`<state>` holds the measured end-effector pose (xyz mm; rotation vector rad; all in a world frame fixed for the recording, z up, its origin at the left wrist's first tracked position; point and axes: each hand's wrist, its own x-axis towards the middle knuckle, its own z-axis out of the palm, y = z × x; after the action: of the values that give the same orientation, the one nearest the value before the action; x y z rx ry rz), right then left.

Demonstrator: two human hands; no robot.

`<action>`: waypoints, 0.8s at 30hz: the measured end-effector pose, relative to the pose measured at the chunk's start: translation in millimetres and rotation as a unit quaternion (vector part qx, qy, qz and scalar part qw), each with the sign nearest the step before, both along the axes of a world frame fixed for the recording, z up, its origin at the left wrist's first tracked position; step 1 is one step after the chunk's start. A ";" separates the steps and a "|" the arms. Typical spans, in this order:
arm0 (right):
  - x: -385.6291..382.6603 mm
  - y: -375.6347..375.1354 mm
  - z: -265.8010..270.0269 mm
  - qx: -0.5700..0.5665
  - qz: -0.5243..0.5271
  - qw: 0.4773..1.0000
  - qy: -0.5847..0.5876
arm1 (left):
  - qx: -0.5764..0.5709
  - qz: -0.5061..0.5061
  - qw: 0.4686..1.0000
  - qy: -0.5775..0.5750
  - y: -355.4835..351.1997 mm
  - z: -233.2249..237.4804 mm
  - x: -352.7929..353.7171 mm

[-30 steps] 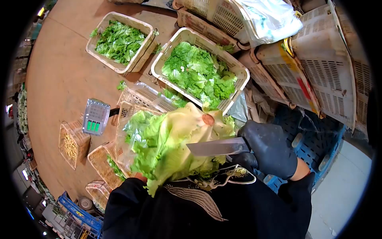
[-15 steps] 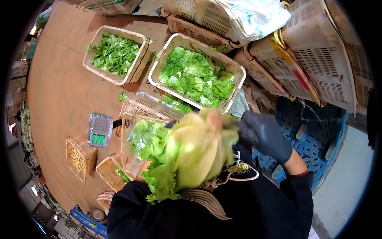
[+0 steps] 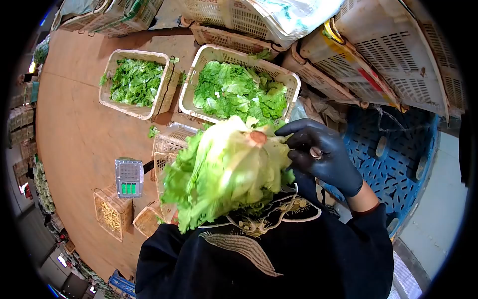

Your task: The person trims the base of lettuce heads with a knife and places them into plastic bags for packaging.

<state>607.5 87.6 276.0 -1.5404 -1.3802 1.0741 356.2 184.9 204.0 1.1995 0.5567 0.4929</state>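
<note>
A large head of lettuce (image 3: 226,164) is held up in front of my chest, its brown cut stem end (image 3: 258,137) facing up and its frilly leaves spreading to the left. My left hand is hidden behind the leaves, carrying the head from below; only a sliver of the wrist (image 3: 175,218) shows. My right hand (image 3: 318,154), in a black glove, is at the lettuce's right edge with curled fingers, index and thumb against the outer leaves. A small brownish thing (image 3: 315,152) shows among those fingers; I cannot tell what it is.
Beyond the lettuce stand two crates of loose green leaves, a wide crate (image 3: 185,94) and a smaller one (image 3: 160,102). A scale display (image 3: 129,178) and a basket of pale pieces (image 3: 109,214) are to the left. Stacked crates (image 3: 383,50) and a blue pallet (image 3: 366,134) are on the right.
The lettuce has turned, its stem end shifting slightly left, and its blur has lessened. My right hand has moved in from the right, opening from a fist-like shape to reach the leaves.
</note>
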 end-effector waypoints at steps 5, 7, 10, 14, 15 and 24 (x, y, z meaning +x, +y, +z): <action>6.6 9.1 -6.3 -0.016 0.018 0.999 -0.028 | -0.015 -0.001 1.000 0.002 -1.0 3.5 -4.3; 17.5 16.6 5.0 -0.009 -0.018 1.000 0.004 | -0.028 0.005 1.000 -0.004 -0.8 1.0 -5.3; 51.7 34.8 17.0 -0.051 -0.003 0.998 -0.030 | -0.070 0.026 0.997 -0.022 1.4 -8.4 0.2; 63.5 44.5 -2.5 -0.003 -0.090 0.969 -0.230 | -0.183 0.092 0.977 -0.065 3.2 -32.9 18.2; 58.3 39.1 -18.3 0.052 -0.113 0.947 -0.297 | -0.210 0.113 0.968 -0.078 3.5 -41.7 26.2; -12.2 13.6 -110.3 -0.067 -0.200 0.719 0.662 | 0.297 -0.049 0.953 0.019 30.5 29.4 73.1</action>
<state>595.3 101.2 165.7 -0.6529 0.0445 1.4862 429.3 215.4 233.4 1.8062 0.3852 0.5730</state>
